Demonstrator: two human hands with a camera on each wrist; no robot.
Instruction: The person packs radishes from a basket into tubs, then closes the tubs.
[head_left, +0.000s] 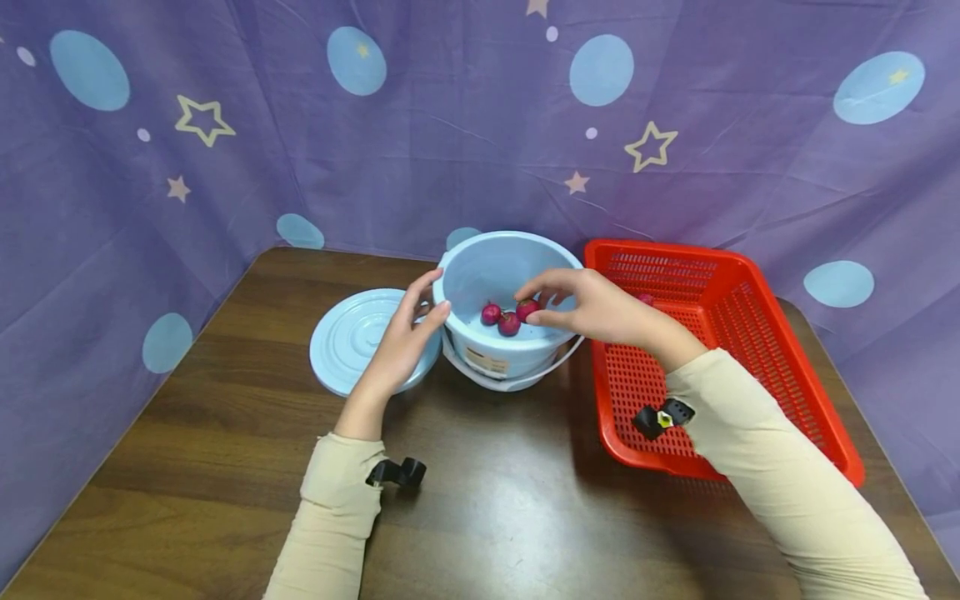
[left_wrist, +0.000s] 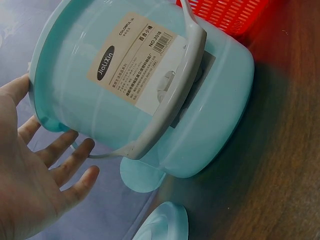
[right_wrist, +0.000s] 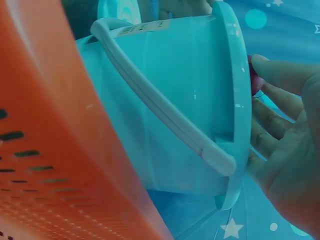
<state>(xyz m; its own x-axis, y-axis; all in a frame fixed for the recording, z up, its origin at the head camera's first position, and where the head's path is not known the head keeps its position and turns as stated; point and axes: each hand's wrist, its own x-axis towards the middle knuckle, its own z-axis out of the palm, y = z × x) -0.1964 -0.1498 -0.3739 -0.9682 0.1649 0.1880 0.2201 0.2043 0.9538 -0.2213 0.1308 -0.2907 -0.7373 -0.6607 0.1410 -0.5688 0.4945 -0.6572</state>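
Note:
A light blue bucket (head_left: 517,358) stands on the table with its mouth tilted toward the head camera. Inside it show two radishes, a left radish (head_left: 491,313) and a front radish (head_left: 508,324), round and magenta-red. My right hand (head_left: 600,308) reaches over the rim from the right and pinches another radish (head_left: 528,309) between thumb and fingers at the bucket's mouth. At the left rim my left hand (head_left: 402,337) rests its thumb and fingertips against the bucket; in the left wrist view its fingers (left_wrist: 75,160) are spread loosely beside the wall.
Right of the bucket stands a red perforated basket (head_left: 806,392), with a bit of a radish (head_left: 645,298) showing inside behind my right arm. The light blue lid (head_left: 337,342) lies flat to the left. A patterned purple curtain (head_left: 480,150) hangs behind the wooden table (head_left: 225,467).

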